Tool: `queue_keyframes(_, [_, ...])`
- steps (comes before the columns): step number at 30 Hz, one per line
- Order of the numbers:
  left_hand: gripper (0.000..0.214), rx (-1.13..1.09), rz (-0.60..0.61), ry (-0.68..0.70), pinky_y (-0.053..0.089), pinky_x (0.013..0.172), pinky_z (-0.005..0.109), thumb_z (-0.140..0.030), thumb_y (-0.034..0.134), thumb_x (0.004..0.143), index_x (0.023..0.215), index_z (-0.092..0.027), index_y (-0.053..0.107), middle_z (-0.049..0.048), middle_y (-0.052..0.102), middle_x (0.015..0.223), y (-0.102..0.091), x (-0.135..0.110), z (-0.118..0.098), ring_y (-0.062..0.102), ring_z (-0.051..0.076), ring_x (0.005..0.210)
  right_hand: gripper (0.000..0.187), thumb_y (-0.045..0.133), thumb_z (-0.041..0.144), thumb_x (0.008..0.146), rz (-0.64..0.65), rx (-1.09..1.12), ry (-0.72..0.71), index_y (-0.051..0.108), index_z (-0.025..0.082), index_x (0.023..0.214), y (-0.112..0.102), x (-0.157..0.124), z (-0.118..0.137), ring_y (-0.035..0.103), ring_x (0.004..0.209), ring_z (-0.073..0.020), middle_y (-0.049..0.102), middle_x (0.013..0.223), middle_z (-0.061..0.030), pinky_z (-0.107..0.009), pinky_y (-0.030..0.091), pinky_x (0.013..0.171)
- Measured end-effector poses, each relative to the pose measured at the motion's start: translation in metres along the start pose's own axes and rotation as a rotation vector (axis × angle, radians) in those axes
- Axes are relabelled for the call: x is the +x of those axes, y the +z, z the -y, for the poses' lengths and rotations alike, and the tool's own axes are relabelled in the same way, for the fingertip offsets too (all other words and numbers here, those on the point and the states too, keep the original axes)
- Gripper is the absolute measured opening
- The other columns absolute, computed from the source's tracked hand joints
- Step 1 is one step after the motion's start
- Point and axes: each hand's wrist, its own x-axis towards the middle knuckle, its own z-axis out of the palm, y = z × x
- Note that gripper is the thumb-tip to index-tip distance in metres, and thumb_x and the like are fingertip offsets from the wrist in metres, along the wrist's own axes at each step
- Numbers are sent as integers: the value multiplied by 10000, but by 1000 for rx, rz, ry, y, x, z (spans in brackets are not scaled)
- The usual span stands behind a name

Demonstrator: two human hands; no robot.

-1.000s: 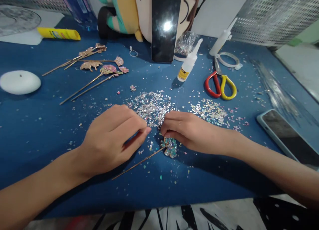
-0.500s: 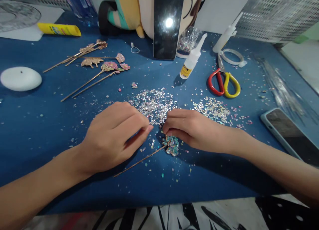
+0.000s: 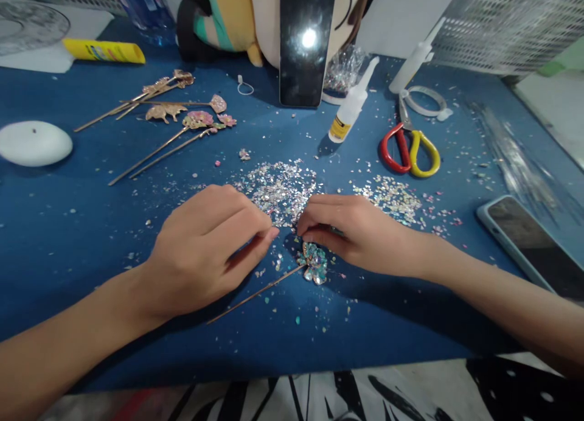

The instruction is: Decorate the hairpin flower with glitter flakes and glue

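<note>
A hairpin (image 3: 258,296) with a thin gold stem lies on the blue table, its flower head (image 3: 316,264) covered in turquoise and clear sparkling flakes. My right hand (image 3: 349,229) is just above the flower's upper edge, its thumb and fingertips pinched together; whatever is between them is too small to see. To the left, my left hand (image 3: 214,244) rests with fingers curled and thumb against the index fingertip. What it may hold is hidden. Beyond both hands spreads a pile of silvery flakes (image 3: 283,187), with a paler, yellowish pile (image 3: 396,197) to its right.
A glue bottle (image 3: 349,114), red-and-yellow-handled scissors (image 3: 410,147) and a propped black phone (image 3: 305,62) stand or lie farther back. Gold hairpins (image 3: 159,147) and a white egg-shaped object (image 3: 34,143) are at left. Another phone (image 3: 529,241) lies at right.
My right hand has shifted slightly up and away, its fingertips drawing back so more of the flower's upper edge shows. My left hand keeps nearly the same pose.
</note>
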Motion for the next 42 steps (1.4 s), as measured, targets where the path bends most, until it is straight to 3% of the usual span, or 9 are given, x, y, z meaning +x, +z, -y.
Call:
queue_keyframes(33, [134, 12, 5, 11, 397, 580, 286, -76, 567, 771, 684, -147, 494, 5, 518, 616, -1, 0, 0, 460, 136, 614, 57, 500, 103, 824, -34, -20, -6, 557, 100, 827, 5, -1, -2, 506, 718, -103, 570, 800, -44, -220, 401, 624])
queue_keyframes(38, [142, 27, 5, -1, 388, 582, 279, -83, 556, 783, 684, -159, 487, -4, 514, 622, -1, 0, 0, 461, 134, 619, 71, 500, 119, 835, -224, -156, -11, 552, 123, 787, -11, -5, 6, 497, 696, -85, 561, 759, -16, -208, 397, 627])
queue_keyframes(42, [134, -2, 13, -19, 401, 589, 280, -82, 554, 785, 693, -158, 493, -4, 522, 633, -1, 0, 0, 482, 135, 631, 40, 541, 123, 815, -432, -312, 116, 560, 152, 795, -37, -21, 11, 489, 639, -59, 556, 723, 27, -193, 383, 604])
